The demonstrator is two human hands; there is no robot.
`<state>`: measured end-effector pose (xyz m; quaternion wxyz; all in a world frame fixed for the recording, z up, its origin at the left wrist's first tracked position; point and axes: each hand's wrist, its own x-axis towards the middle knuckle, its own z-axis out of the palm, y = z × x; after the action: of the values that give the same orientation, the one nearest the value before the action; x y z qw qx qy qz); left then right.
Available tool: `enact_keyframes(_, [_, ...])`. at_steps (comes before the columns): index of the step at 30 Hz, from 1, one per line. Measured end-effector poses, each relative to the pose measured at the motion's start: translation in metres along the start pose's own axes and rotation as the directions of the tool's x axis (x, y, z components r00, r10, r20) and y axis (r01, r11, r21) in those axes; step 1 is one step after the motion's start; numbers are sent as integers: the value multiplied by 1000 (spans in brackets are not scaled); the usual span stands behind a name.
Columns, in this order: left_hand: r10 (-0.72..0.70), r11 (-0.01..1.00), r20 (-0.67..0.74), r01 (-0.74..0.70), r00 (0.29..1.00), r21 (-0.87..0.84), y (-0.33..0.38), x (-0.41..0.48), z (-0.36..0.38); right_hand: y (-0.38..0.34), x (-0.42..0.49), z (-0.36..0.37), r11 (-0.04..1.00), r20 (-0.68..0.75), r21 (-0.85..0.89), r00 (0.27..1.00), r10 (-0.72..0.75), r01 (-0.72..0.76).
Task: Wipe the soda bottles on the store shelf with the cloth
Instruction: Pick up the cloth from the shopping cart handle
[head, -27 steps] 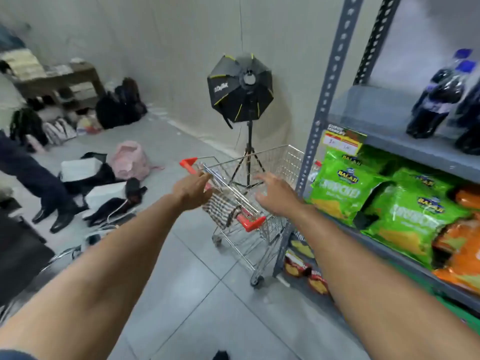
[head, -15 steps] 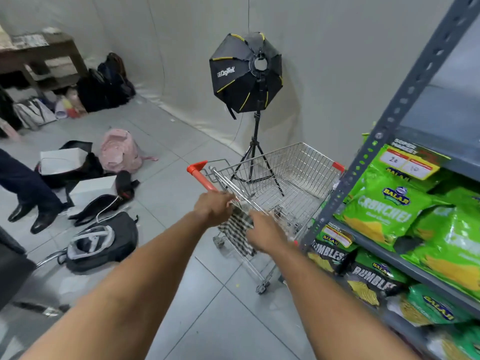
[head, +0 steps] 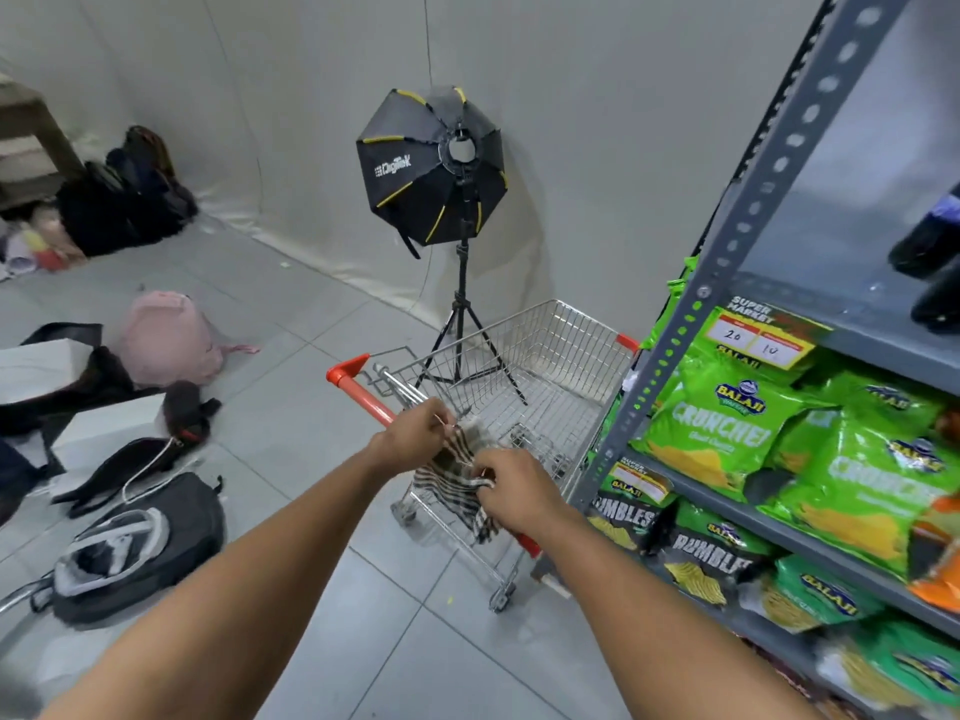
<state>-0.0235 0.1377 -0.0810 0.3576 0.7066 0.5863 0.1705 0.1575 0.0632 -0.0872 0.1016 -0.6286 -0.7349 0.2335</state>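
Note:
A checked black-and-white cloth (head: 457,475) hangs over the handle of a small wire shopping cart (head: 545,356). My left hand (head: 415,433) pinches its upper edge and my right hand (head: 511,491) grips its lower right part. Two dark soda bottles (head: 930,252) show only their bases at the far right, on the upper grey shelf (head: 810,304) of the metal rack, well away from both hands.
Green and orange snack bags (head: 727,433) fill the lower shelves at right. A black softbox light on a tripod (head: 436,163) stands behind the cart. Backpacks (head: 124,548), a pink bag (head: 166,340) and boxes lie on the tiled floor at left.
Both hands closed in on the cart handle and took hold of the cloth. The view swung down and left, so most of the soda bottles left the frame.

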Motion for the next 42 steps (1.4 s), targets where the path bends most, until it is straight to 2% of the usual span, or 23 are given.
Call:
enact_keyframes(2, [-22,977,-5,21,1000,-211,13,-7,-9,1,-8,-13,999,-60,39,998,-7,9])
enact_keyframes(4, [10,938,-6,-11,1000,-345,34,-11,-17,4,-13,-27,996,-121,80,992,-27,37])
enact_keyframes(6, [90,899,-1,-81,996,-431,64,-16,-23,7,-22,-44,991,-198,111,979,-48,72])
enact_keyframes(8, [184,866,1,-161,983,-472,98,-20,-25,9,-32,-62,982,-351,149,935,-56,115])
enact_keyframes(9, [233,849,7,-200,972,-489,115,-21,-25,10,-36,-71,974,-461,176,886,-48,144])
enact_keyframes(11, [346,812,42,-277,937,-514,151,-24,-20,12,-45,-94,953,-679,218,734,-7,210])
enact_keyframes(13, [448,773,84,-339,890,-537,184,-27,-14,18,-55,-117,937,-805,253,590,66,240])
enact_keyframes(15, [528,737,125,-381,840,-559,213,-29,-7,26,-67,-139,902,-822,353,543,172,249])
enact_keyframes(19, [633,656,107,-458,767,-600,269,-32,19,57,-106,-175,800,-768,534,554,323,274])
enact_keyframes(22, [660,590,63,-463,749,-661,312,-37,46,81,-138,-195,774,-787,557,489,376,302])
enact_keyframes(25, [649,531,4,-450,760,-718,347,-39,71,102,-163,-206,764,-792,576,429,434,289])
enact_keyframes(27, [634,491,-12,-415,773,-766,375,-40,90,119,-182,-218,794,-832,533,348,431,292])
enact_keyframes(29, [656,460,28,-371,754,-807,401,-42,109,136,-200,-235,834,-876,465,294,383,296])
enact_keyframes(31, [709,443,96,-336,699,-831,425,-45,127,150,-218,-251,842,-897,425,280,343,332])
enact_keyframes(34, [757,423,155,-295,635,-856,452,-51,150,172,-243,-269,794,-880,459,323,348,398])
enact_keyframes(37, [770,389,158,-258,618,-884,476,-52,167,201,-263,-286,827,-882,456,289,372,329])
enact_keyframes(42, [742,431,136,-311,657,-847,511,-55,188,239,-286,-311,944,-958,281,108,266,170])
